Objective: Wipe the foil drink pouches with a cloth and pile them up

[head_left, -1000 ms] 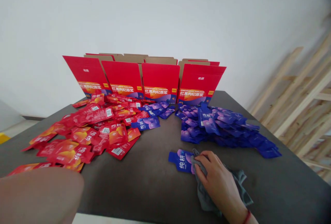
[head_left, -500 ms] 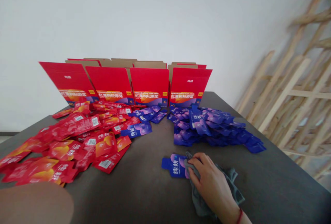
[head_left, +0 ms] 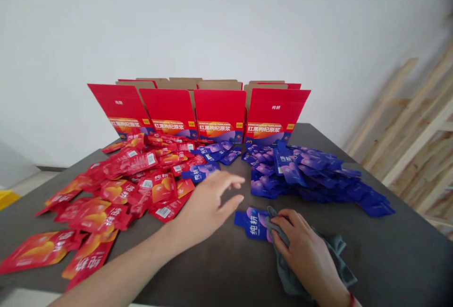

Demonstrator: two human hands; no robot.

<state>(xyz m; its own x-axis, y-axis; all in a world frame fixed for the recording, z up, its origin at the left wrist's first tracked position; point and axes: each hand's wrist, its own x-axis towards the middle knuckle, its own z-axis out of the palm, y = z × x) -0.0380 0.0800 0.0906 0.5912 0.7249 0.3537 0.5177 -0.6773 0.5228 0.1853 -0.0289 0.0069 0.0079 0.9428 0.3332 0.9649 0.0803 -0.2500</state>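
Note:
A grey-green cloth [head_left: 293, 269] is bunched under my right hand [head_left: 306, 245], whose fingers grip its folded edge. That edge lies against the right end of a blue pouch [head_left: 256, 224] flat on the table, its spout end to the left. My left hand [head_left: 208, 200] hovers over the middle of the table with thumb and fingers apart and holds nothing. Just behind it lies a single blue pouch [head_left: 198, 172], partly covered by the fingers. Red pouches [head_left: 116, 191] are heaped at the left, and a pile of blue pouches [head_left: 307, 174] is at the right.
Red cartons [head_left: 219, 113] with raised flaps stand in a row along the back of the dark table [head_left: 215, 269]. A few blue pouches [head_left: 221, 150] lie before them. Wooden frames [head_left: 406, 118] lean at the right wall. Something yellow [head_left: 7, 198] shows far left.
My left hand has come in from the lower left to the middle, near the blue pouch. The view has turned slightly left. My right hand stays on the cloth.

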